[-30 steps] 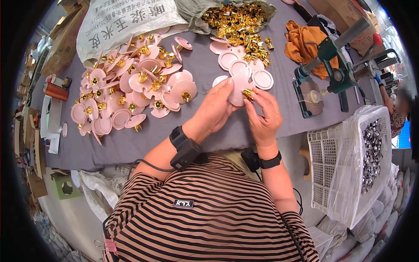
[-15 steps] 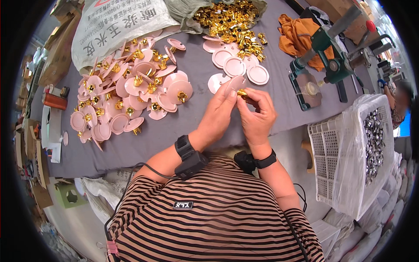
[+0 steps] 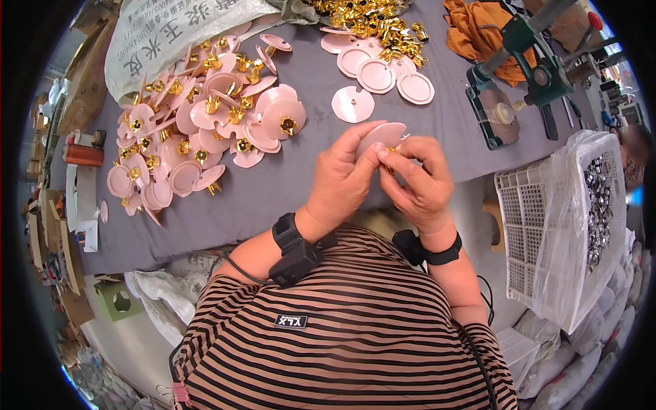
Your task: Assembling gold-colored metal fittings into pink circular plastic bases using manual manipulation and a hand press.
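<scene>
Pink disc (image 3: 385,134) sits at the centre of the frame, pinched in my left hand (image 3: 339,179), whose fingers (image 3: 355,145) close narrow around its lower edge. My right hand (image 3: 420,181) meets it from the right, fingers curled tight on a small gold fitting (image 3: 389,152) pressed against the disc. Both hands hover above the near edge of the grey bench (image 3: 273,184). In the upper left of the frame lies a heap of finished pink discs with gold centres (image 3: 205,123). At upper centre, plain pink discs (image 3: 379,72) lie beside a pile of gold fittings (image 3: 369,17). A white basket (image 3: 547,225) stands at right.
</scene>
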The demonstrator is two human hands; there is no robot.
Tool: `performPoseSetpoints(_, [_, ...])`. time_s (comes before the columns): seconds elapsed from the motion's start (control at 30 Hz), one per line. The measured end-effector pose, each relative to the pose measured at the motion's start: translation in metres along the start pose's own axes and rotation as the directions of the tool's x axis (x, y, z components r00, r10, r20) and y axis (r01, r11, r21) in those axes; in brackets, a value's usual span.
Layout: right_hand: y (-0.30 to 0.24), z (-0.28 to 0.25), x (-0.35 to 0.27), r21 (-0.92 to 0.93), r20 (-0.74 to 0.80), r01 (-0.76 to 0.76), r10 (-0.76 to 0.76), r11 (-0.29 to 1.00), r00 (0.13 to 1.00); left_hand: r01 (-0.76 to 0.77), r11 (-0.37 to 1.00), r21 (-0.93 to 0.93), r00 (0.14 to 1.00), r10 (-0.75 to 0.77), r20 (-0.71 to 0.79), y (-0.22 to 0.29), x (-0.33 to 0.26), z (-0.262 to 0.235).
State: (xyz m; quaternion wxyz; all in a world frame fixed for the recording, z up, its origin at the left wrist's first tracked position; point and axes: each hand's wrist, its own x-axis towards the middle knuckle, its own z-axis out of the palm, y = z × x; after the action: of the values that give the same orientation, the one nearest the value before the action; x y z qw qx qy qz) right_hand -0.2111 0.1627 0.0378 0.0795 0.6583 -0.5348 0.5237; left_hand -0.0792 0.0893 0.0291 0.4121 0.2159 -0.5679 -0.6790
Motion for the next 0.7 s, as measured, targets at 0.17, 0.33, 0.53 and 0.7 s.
performPoseSetpoints(0.17, [0.0,-0.004,-0.01,-0.022,0.084,0.115,-0.113,0.993,0.99,0.002,0.977,0.214,0.998,-0.015,0.057,0.006,-0.008,-0.011])
performPoseSetpoints(0.33, [-0.017,0.011,-0.011,0.017,0.1,-0.156,0.154,0.988,0.983,0.259,0.869,-0.423,0.956,-0.292,-0.015,0.001,-0.008,-0.019])
performPoseSetpoints(0.53, [-0.031,0.026,-0.02,0.664,0.281,-0.662,0.704,0.348,0.652,0.208,0.808,-0.551,0.954,-0.292,-0.069,0.001,-0.017,-0.034])
performPoseSetpoints(0.7, [-0.028,0.023,-0.026,0.293,0.176,-0.5,0.468,0.815,0.866,0.263,0.888,-0.377,0.945,-0.316,-0.087,0.009,-0.022,-0.047])
